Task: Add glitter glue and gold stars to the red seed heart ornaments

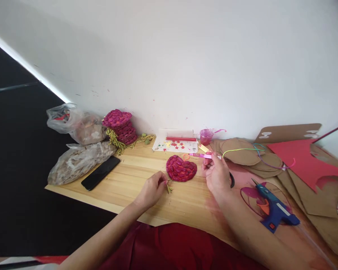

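Observation:
A dark pink, heart-like ornament (181, 168) with a lumpy surface lies flat on the wooden table, a small orange loop at its top edge. Just left of it, my left hand (152, 189) pinches a small yellow-green tassel (169, 189) between thumb and fingertips, close to the ornament's lower edge. My right hand (217, 174) is raised to the right of the ornament. Its fingers close round a slim pink pen-like tool (199, 155), whose tip points left above the ornament's upper edge. The exact kind of tool is unclear.
Behind are a sheet with star cutouts (174, 144) and a pink-stained cup (206, 137). At left stand stacked pink pieces (121, 127), plastic bags (79, 165) and a phone (100, 173). Cardboard discs (239, 152), red paper (295, 157) and a blue glue gun (277, 210) lie right.

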Demonstrator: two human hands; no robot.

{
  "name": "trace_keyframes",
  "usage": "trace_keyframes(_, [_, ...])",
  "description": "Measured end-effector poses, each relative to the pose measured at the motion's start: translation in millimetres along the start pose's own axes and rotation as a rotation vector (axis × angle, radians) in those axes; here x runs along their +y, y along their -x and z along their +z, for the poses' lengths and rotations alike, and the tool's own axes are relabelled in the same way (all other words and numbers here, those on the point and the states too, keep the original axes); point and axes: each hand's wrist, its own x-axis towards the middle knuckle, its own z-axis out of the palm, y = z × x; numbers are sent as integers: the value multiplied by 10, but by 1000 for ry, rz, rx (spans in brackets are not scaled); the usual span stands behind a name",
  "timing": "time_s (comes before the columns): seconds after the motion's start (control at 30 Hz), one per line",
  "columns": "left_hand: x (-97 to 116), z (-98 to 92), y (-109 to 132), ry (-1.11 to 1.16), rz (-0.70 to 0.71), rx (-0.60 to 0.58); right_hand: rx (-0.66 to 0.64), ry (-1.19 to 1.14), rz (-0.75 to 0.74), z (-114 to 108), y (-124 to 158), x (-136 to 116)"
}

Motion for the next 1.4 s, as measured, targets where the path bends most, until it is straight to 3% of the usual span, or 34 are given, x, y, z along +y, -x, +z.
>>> trace_keyframes(0.13, [-45, -78, 24, 413, -237, 13, 0, 19, 7, -7, 11, 2])
trace_keyframes(0.4, [-4, -271, 225, 931, -398, 53, -9, 44, -33, -86, -79, -52])
trace_keyframes(0.53, [-79, -403, 358, 890, -427, 3, 3, 59, -50, -126, -149, -83])
trace_keyframes(0.7, [-216, -516, 556, 707, -351, -67, 3, 60, -62, -151, -191, -104])
trace_keyframes(1.0, [-420, -799, 848, 542, -288, -98, -130, 110, -30, -80, 12, 84])
trace_keyframes(1.4, [-708, -870, 1230, 496, -342, -104, -112, 108, -68, -155, -65, 78])
